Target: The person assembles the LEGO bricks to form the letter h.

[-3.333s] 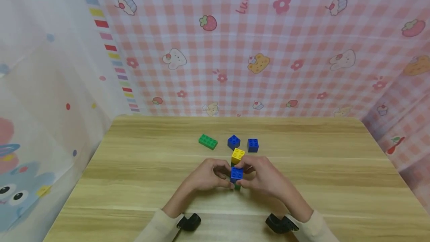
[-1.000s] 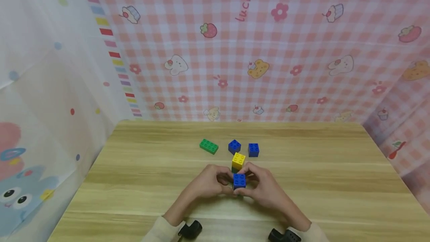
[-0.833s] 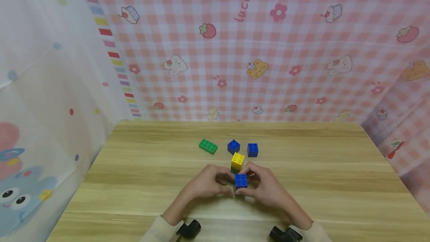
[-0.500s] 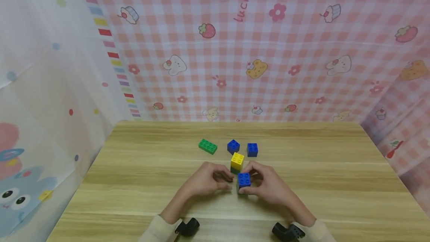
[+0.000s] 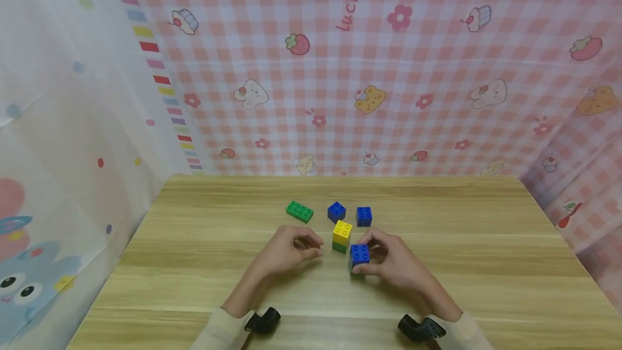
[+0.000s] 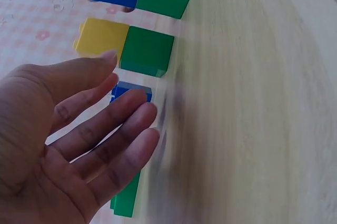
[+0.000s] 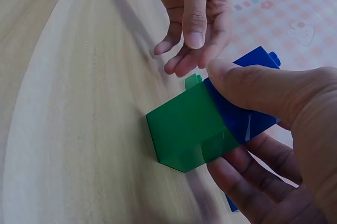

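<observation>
My right hand [image 5: 394, 259] pinches a blue brick [image 5: 359, 254] between thumb and fingers. In the right wrist view a green brick [image 7: 184, 129] is joined beneath the blue one, its base close over the wooden table. Just beyond and left of this pair stands a second stack, a yellow brick [image 5: 342, 229] on top of a green brick [image 6: 147, 51]. To the left of both stacks, my left hand [image 5: 288, 250] holds nothing; its fingers are relaxed and bent a little, with the thumb apart from them.
Behind the stacks lie a long green brick [image 5: 299, 211] and two blue bricks, one turned [image 5: 337, 211] and one squarer to me [image 5: 364, 216]. The wooden table [image 5: 218, 199] ends at a pink checked cloth [image 5: 301, 123]. Black mounts sit at both wrists.
Both hands were at the blue-and-green stack. The left hand has let go and drawn away left; the right hand has moved the stack rightward, away from the yellow-and-green one.
</observation>
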{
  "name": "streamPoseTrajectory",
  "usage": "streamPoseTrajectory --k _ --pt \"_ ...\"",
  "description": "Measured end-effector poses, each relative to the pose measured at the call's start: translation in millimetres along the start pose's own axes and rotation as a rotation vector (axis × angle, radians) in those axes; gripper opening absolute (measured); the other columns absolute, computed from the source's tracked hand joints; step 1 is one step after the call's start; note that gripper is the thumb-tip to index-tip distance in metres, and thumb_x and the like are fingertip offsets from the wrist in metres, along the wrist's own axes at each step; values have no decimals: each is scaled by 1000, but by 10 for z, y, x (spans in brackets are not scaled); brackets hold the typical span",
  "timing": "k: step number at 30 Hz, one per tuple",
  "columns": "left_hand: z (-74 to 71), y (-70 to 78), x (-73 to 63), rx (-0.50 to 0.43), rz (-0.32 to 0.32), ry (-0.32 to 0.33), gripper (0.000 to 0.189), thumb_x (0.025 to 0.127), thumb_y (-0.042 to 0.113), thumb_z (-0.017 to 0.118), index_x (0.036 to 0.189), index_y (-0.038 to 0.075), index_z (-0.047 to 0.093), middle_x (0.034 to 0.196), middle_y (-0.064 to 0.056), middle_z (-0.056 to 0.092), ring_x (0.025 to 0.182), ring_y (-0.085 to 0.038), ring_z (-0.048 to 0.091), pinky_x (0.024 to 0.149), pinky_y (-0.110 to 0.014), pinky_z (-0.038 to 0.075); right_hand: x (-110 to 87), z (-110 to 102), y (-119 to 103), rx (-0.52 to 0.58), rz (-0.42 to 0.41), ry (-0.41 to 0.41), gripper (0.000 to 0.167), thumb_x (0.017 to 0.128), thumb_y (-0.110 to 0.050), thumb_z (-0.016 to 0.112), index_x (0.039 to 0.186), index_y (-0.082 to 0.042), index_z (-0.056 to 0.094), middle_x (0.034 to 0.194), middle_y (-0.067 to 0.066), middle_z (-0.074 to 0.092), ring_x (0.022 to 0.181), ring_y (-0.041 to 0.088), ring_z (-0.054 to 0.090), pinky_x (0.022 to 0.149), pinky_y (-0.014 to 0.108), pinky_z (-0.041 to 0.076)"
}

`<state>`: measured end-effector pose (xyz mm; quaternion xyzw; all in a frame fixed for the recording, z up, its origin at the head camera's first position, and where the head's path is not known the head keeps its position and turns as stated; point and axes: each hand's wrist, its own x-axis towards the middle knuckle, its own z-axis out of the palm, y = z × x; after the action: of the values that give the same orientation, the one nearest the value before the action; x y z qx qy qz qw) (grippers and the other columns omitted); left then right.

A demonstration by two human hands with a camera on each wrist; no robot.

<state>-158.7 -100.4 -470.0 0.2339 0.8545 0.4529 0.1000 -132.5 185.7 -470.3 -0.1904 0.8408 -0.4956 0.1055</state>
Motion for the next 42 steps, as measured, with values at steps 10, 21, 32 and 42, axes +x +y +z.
streamPoseTrajectory --k 10,21,32,42 --pt "-126 -77 1 -6 -71 181 6 93 17 76 99 15 78 93 7 75 88 -10 68 78 -25 58 12 -60 31 -6 4 40 35 83 -23 87 107 -21 61 108 0 69 103 22 66 93 28 58" --pt "-359 -208 -9 -22 -100 354 12 91 14 78 102 9 77 97 -2 76 92 -16 70 77 -27 60 33 -19 53 33 3 66 35 83 -21 87 107 -22 61 108 0 69 104 21 66 93 27 58" --pt "-504 -276 117 17 -106 366 25 89 12 80 114 7 75 123 -13 71 114 -31 64 90 -44 58 22 -55 85 6 22 140 33 85 -18 85 108 -21 62 110 0 69 105 20 68 97 33 59" --pt "-512 -361 258 92 -127 253 54 83 9 83 134 6 65 139 -20 60 130 -41 55 109 -57 48 28 -70 101 26 36 143 34 85 -16 84 111 -21 61 113 0 69 108 21 68 99 30 58"
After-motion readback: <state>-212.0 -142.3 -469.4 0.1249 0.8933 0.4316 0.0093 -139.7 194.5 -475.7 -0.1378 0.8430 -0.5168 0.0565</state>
